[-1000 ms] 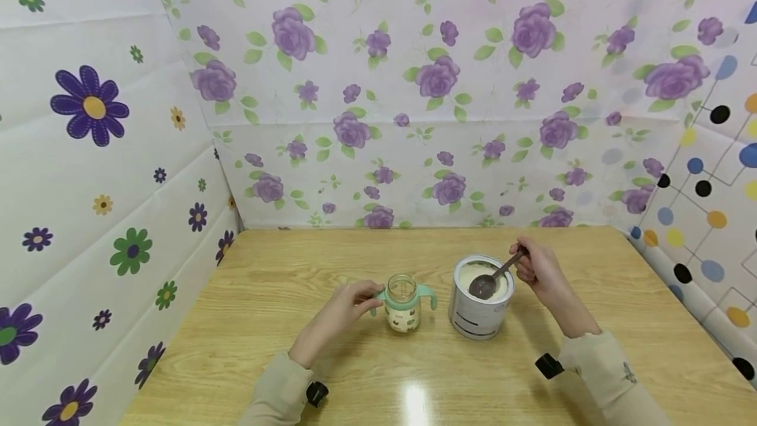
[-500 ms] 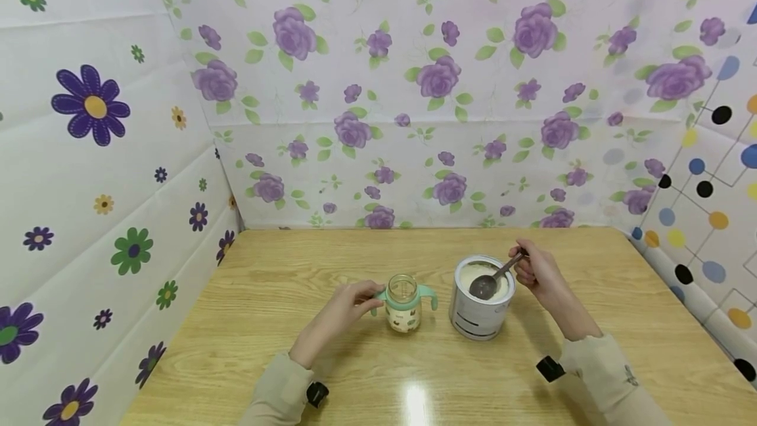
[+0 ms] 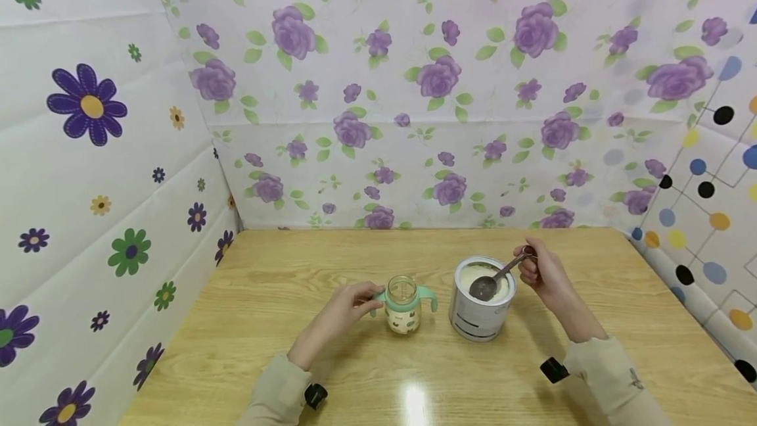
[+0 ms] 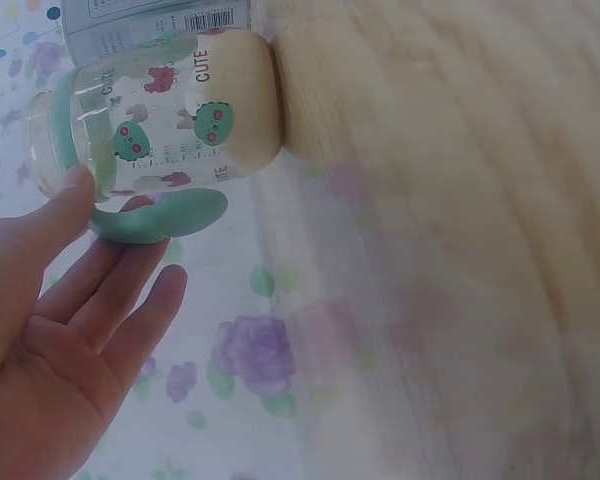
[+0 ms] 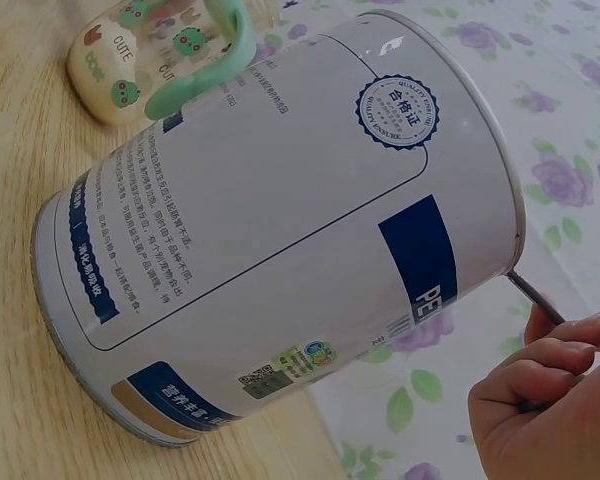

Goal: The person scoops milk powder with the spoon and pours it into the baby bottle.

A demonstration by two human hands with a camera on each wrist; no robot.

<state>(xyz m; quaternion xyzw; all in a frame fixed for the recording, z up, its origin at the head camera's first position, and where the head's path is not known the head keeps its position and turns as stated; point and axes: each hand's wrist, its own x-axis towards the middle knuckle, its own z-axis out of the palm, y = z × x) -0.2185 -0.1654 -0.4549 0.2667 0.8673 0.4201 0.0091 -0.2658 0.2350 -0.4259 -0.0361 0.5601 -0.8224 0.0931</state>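
A baby bottle [image 3: 404,313] with a green collar and two green handles stands upright and lidless on the table; pale powder fills its lower part in the left wrist view. My left hand [image 3: 349,306] pinches the bottle's left handle [image 4: 160,218] between thumb and fingers. To the bottle's right stands an open white can [image 3: 480,317] of pale powder [image 3: 471,274]. My right hand [image 3: 545,275] grips the handle of a dark spoon [image 3: 485,287], whose bowl lies over the powder inside the can. In the right wrist view the can [image 5: 280,220] hides the spoon's bowl.
The wooden table [image 3: 266,281] reaches back to a flowered cloth wall [image 3: 355,84]. More patterned cloth hangs at the left [image 3: 89,183] and right [image 3: 698,215] sides. A black wrist camera [image 3: 316,396] sits at the left cuff, another [image 3: 554,369] at the right.
My right hand has shifted slightly to the right along the spoon's handle, and the handle's end now shows more. The left hand, bottle and can look unmoved.
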